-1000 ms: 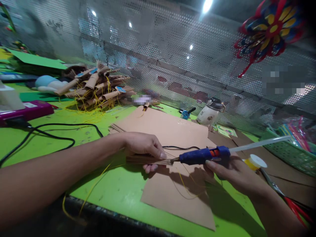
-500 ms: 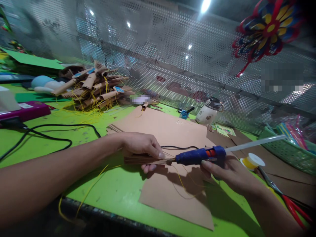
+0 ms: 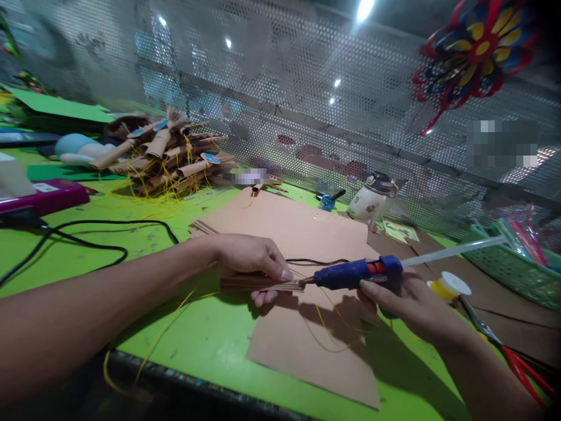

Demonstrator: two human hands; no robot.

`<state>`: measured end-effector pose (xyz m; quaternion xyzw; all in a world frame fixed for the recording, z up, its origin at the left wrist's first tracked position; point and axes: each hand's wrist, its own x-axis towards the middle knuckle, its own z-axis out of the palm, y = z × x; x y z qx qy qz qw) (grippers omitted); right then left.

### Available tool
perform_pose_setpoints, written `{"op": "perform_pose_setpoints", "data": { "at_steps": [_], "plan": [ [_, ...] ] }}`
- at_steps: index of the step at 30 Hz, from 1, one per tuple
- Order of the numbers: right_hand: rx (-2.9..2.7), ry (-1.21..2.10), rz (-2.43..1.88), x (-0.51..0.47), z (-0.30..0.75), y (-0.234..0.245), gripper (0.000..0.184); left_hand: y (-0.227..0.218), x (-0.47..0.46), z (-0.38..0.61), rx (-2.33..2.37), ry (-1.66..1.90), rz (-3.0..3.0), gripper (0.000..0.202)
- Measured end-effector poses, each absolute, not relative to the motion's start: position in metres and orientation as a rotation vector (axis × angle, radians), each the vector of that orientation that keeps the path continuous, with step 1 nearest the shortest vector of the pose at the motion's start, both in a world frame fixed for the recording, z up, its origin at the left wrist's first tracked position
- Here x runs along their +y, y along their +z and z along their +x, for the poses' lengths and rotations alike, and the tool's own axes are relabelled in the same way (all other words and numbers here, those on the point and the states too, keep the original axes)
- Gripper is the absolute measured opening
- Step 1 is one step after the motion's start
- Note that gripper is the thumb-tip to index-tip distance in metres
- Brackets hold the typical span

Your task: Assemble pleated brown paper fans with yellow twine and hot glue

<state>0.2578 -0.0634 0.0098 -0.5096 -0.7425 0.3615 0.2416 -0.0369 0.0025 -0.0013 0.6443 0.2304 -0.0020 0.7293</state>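
Between the thumb and fingers of my left hand [image 3: 254,260] is a flat bundle of folded brown paper [image 3: 245,284], held level just over the table. My right hand [image 3: 403,301] grips a blue glue gun [image 3: 346,275], with a clear glue stick [image 3: 456,251] poking out of its back. The gun's nozzle meets, or almost meets, the bundle's right end; the exact contact is too small to make out. Yellow string [image 3: 322,318] trails near the bundle. Beneath both hands lie sheets of brown paper [image 3: 307,356].
Rolled brown paper pieces with yellow string [image 3: 170,152] are heaped at back left. A black cord [image 3: 123,234] runs from a magenta power strip [image 3: 56,196]. On the right are a yellow thread spool [image 3: 449,285], red-handled scissors [image 3: 517,362] and a green basket [image 3: 512,266]. A jug [image 3: 370,199] stands behind.
The glue gun in my right hand has shifted slightly right and up, its nozzle still at the bundle's end. My left hand keeps its place.
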Motion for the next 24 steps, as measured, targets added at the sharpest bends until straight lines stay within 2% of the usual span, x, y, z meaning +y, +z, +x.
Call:
{"op": "perform_pose_setpoints", "data": {
  "at_steps": [5, 24],
  "plan": [
    [-2.049, 0.884, -1.401, -0.066, 0.257, 0.018, 0.038, -0.003, 0.003, -0.038, 0.487, 0.003, 1.417, 0.031],
    [-2.176, 0.901, -1.326, -0.068, 0.255, 0.015, 0.030, 0.003, 0.000, -0.034, 0.546, -0.007, 1.425, 0.033]
  ]
}}
